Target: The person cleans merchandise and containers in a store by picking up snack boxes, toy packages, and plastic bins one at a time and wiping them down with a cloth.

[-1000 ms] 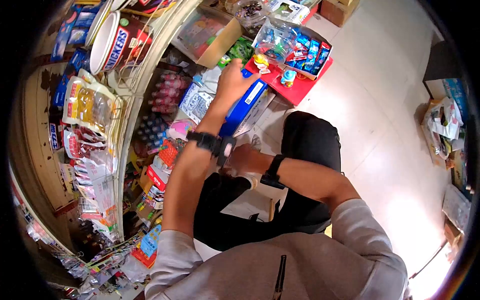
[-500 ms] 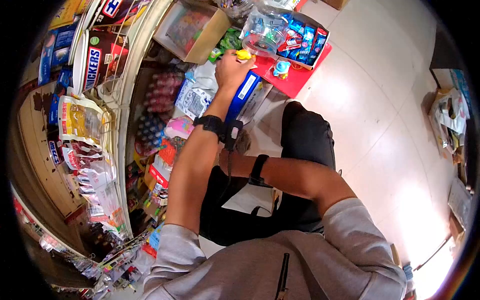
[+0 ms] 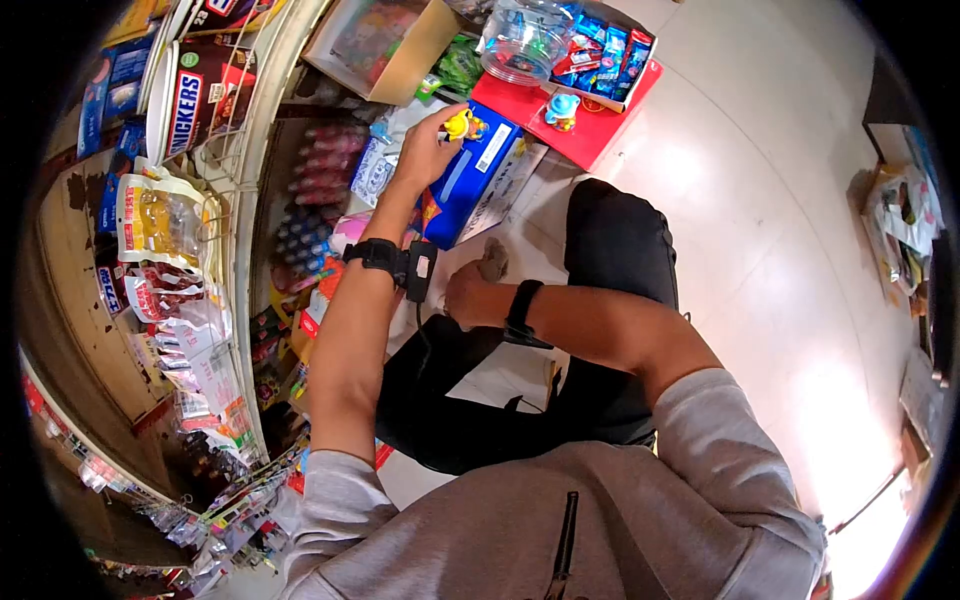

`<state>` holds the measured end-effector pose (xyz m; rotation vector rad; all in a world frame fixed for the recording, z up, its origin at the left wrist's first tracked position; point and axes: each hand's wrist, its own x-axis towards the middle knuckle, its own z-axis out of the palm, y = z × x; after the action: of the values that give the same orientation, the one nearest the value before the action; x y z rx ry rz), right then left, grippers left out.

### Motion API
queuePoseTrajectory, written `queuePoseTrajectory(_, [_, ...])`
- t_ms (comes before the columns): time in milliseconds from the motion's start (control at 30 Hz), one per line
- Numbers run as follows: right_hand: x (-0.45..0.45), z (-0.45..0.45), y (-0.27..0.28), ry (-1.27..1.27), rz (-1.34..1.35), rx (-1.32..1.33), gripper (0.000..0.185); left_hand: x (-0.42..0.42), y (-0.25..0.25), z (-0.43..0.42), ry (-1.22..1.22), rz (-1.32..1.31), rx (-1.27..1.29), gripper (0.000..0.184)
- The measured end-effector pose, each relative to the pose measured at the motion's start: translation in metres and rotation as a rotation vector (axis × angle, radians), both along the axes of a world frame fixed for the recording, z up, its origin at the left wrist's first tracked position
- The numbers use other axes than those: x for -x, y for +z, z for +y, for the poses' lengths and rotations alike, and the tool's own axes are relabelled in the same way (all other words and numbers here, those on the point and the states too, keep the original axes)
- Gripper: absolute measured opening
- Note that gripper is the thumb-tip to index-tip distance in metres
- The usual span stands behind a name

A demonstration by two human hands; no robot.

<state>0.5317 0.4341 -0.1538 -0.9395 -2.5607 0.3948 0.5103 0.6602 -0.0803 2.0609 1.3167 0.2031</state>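
Yellow toy (image 3: 458,126), in left hand (image 3: 426,152), shifted leftward

Soft grey fabric top (image 3: 470,525) with sleeves (image 3: 715,430) ending above the elbows, narrow dark zip (image 3: 566,535) at chest; black cloth trousers (image 3: 622,235); black strap (image 3: 375,255) on left wrist, black rectangular module (image 3: 418,285) with pale label (image 3: 422,266), thin dark cable (image 3: 423,330); black band (image 3: 520,308) on right wrist

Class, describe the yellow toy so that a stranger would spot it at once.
Find the blue box beside the red surface. At its far end, the left hand holds a small yellow toy, unlike the blue-topped toy standing on the red.
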Motion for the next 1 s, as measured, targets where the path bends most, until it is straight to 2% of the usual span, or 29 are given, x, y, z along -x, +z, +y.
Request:
queuePoseTrajectory(100, [-0.008, 0.006, 0.011, 0.039, 0.001, 0.007, 0.017, -0.005, -0.001, 0.002, -0.046, 0.005, 0.015, 0.051])
queuePoseTrajectory(167, [0.003, 0.005, 0.007, 0.143, -0.271, 0.145, 0.016, -0.005, -0.002, 0.003, -0.061, -0.015, -0.004, 0.052])
queuePoseTrajectory(300, [-0.009, 0.012, 0.023, 0.138, -0.211, 0.172, 0.013, -0.004, -0.003, 0.005, -0.11, 0.011, -0.035, 0.056])
queuePoseTrajectory(400, [-0.009, 0.013, 0.024, 0.165, -0.264, 0.214, 0.014, -0.003, -0.001, 0.006, -0.092, -0.017, -0.001, 0.058])
queuePoseTrajectory(467, [-0.018, 0.01, 0.028, 0.09, -0.185, 0.08, 0.016, -0.003, 0.001, 0.007, -0.102, -0.006, 0.004, 0.059])
queuePoseTrajectory(567, [-0.03, 0.014, 0.036, 0.141, -0.137, 0.092, 0.017, -0.009, 0.013, 0.004, -0.113, 0.087, -0.004, 0.059])
queuePoseTrajectory(667, [-0.013, 0.011, 0.019, 0.143, -0.171, 0.049, 0.016, -0.008, 0.01, 0.005, -0.138, 0.094, -0.123, 0.049])
queuePoseTrajectory(733, [-0.019, 0.013, 0.031, 0.127, -0.187, 0.074, 0.016, -0.017, 0.013, 0.003, -0.049, 0.167, -0.157, 0.036])
queuePoseTrajectory(800, [-0.023, 0.012, 0.032, 0.111, -0.205, 0.101, 0.016, -0.03, 0.015, -0.005, -0.031, 0.081, -0.169, 0.033])
queuePoseTrajectory(867, [-0.02, 0.005, 0.015, 0.008, -0.11, -0.184, 0.016, -0.046, 0.021, -0.014, -0.015, -0.005, -0.176, 0.031])
queuePoseTrajectory(1000, [-0.013, 0.009, 0.011, 0.026, 0.014, -0.084, 0.027, -0.073, 0.02, -0.023, -0.066, 0.019, -0.306, 0.035])
